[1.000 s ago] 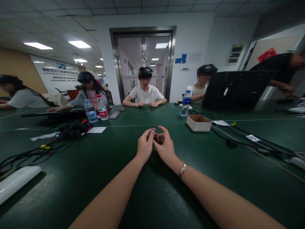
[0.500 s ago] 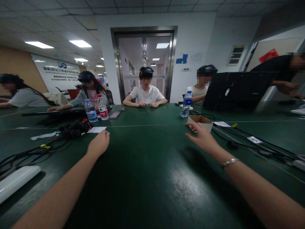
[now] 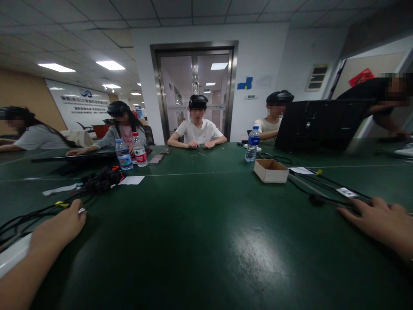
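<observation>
At the lower left, my left hand [image 3: 61, 224] is closed, its fingers curled beside the black cables [image 3: 35, 210]. A small silvery bit [image 3: 81, 211] shows at its fingers; whether that is a ring or a held thing I cannot tell. The forearm passes over a white device [image 3: 14, 255], partly hiding it. On the far right, my right hand [image 3: 382, 224] is open, fingers spread over the cable bundle near a white label [image 3: 346, 192]. Nothing shows in its grasp. Left of it stands an open cardboard box [image 3: 271, 174].
The green table [image 3: 180, 232] stretches ahead. Water bottles [image 3: 123, 156] stand beside a flat black screen and paper [image 3: 132, 180]. Another bottle [image 3: 252, 145] is behind the box. A large black monitor [image 3: 322, 125] stands at right. Several people with headsets sit around the table.
Both hands have moved apart: the left one back and left toward the cables, the right one away from the box to the right-hand cables. The box is now fully visible.
</observation>
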### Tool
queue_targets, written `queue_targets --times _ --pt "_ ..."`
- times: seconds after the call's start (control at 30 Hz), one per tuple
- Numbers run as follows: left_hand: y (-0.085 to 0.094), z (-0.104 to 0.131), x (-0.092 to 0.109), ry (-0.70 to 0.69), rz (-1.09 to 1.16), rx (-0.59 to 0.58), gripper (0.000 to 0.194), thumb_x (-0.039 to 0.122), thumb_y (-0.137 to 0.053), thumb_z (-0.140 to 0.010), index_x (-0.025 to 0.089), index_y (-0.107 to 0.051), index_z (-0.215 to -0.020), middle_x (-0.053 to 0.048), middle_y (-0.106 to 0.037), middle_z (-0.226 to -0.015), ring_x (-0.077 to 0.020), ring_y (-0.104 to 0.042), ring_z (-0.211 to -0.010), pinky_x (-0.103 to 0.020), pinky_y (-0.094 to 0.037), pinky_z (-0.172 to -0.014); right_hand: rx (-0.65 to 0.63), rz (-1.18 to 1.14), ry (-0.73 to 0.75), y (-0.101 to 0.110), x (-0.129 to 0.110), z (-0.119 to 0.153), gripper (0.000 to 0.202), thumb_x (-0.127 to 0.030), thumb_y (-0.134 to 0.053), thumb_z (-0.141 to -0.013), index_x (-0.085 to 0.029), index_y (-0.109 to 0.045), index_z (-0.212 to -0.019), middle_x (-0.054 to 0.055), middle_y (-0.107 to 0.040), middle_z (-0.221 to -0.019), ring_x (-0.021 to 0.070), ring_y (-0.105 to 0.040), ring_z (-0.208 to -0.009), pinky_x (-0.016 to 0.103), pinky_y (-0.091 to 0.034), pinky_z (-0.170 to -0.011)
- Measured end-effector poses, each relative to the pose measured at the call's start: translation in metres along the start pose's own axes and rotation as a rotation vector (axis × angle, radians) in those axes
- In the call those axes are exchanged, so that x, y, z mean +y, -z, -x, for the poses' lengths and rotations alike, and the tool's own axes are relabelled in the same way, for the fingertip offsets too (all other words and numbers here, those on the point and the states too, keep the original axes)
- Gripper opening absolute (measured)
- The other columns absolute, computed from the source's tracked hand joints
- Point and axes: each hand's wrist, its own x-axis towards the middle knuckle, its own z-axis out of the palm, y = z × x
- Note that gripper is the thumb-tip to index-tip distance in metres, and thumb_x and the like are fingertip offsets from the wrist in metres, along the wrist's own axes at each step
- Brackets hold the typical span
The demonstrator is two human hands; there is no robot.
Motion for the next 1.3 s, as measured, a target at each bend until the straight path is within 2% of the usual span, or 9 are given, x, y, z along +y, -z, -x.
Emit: queue_targets --times 0.17,0.4,0.5,0.6,0.8,0.9,1.03,1.17,1.3 --pt "-0.005 -0.003 -0.002 0.007 -0.146 -0.022 0.029 0.047 -0.024 -0.083 0.025 -0.041 -0.09 -0.007 -0.07 -0.099 -0.0258 -0.063 -0.086 -0.033 -0.039 -0.074 0.038 -0.028 0.081 -0.012 0.006 -0.006 0.043 -0.043 -0.063 -0.072 -0.011 -0.069 -0.101 0.023 -0.057 -0.083 0.016 -0.049 -0.054 0.036 -0.036 -0.058" --pt "-0.011 -0.011 -0.01 -0.07 -0.194 -0.004 0.035 0.042 -0.017 -0.087 0.023 -0.046 -0.085 -0.01 -0.065 -0.114 -0.0267 -0.06 -0.099 -0.035 -0.039 -0.079 0.056 -0.205 0.136 -0.012 -0.003 -0.002 0.02 -0.023 -0.06 -0.07 -0.016 -0.07 -0.086 0.024 -0.057 -0.098 0.0185 -0.054 -0.061 0.038 -0.041 -0.065" --pt "-0.008 -0.007 -0.007 -0.064 -0.189 -0.017 0.035 0.044 -0.018 -0.087 0.023 -0.045 -0.092 -0.011 -0.066 -0.11 -0.0261 -0.061 -0.095 -0.034 -0.039 -0.076 0.006 -0.258 0.074 -0.007 -0.008 0.0 0.019 -0.022 -0.06 -0.069 -0.018 -0.07 -0.085 0.024 -0.057 -0.103 0.0175 -0.053 -0.059 0.038 -0.039 -0.06" --pt "-0.005 -0.003 -0.004 -0.062 -0.192 -0.025 0.038 0.046 -0.014 -0.088 0.025 -0.043 -0.101 -0.011 -0.065 -0.109 -0.0251 -0.061 -0.091 -0.032 -0.039 -0.073 -0.021 -0.27 0.039 0.003 -0.017 0.005 0.019 -0.021 -0.057 -0.071 -0.019 -0.069 -0.085 0.023 -0.059 -0.097 0.0178 -0.052 -0.056 0.038 -0.039 -0.059" --pt "0.0 0.002 0.003 -0.02 -0.289 -0.012 0.043 0.045 -0.014 -0.087 0.023 -0.048 -0.103 -0.013 -0.062 -0.115 -0.0307 -0.056 -0.1 -0.037 -0.038 -0.076 0.104 -0.177 0.109 0.029 -0.063 0.02 0.041 -0.028 -0.036 -0.086 -0.013 -0.06 -0.115 0.021 -0.056 -0.089 0.0246 -0.053 -0.068 0.038 -0.04 -0.06" --pt "0.003 0.008 0.009 0.057 -0.332 0.043 0.043 0.044 -0.019 -0.086 0.022 -0.053 -0.101 -0.013 -0.059 -0.122 -0.0338 -0.05 -0.11 -0.042 -0.037 -0.08 0.022 -0.174 0.222 0.025 -0.082 0.019 0.034 -0.023 -0.04 -0.084 -0.01 -0.064 -0.106 0.019 -0.055 -0.086 0.0245 -0.054 -0.073 0.037 -0.043 -0.069" --pt "0.005 0.013 0.016 0.116 -0.325 0.065 0.044 0.041 -0.018 -0.086 0.021 -0.054 -0.101 -0.012 -0.057 -0.125 -0.0343 -0.047 -0.112 -0.05 -0.035 -0.085 -0.018 -0.265 0.237 0.01 -0.084 0.013 0.026 -0.024 -0.046 -0.083 -0.013 -0.065 -0.097 0.016 -0.054 -0.088 0.0233 -0.057 -0.076 0.035 -0.045 -0.071" --pt "0.004 0.014 0.015 0.114 -0.283 0.094 0.046 0.041 -0.022 -0.085 0.018 -0.053 -0.109 -0.017 -0.054 -0.124 -0.0379 -0.046 -0.111 -0.054 -0.035 -0.083 -0.002 -0.311 0.235 0.006 -0.079 0.011 0.02 -0.021 -0.048 -0.079 -0.016 -0.065 -0.089 0.013 -0.053 -0.085 0.0229 -0.057 -0.074 0.034 -0.047 -0.07" --pt "-0.002 0.014 0.013 0.011 -0.351 0.243 0.046 0.035 -0.022 -0.086 0.015 -0.052 -0.116 -0.018 -0.055 -0.119 -0.0376 -0.046 -0.108 -0.052 -0.036 -0.08 -0.016 -0.391 0.28 0.009 -0.089 0.017 0.019 -0.024 -0.051 -0.079 -0.017 -0.065 -0.088 0.012 -0.054 -0.085 0.0219 -0.057 -0.072 0.033 -0.047 -0.068"
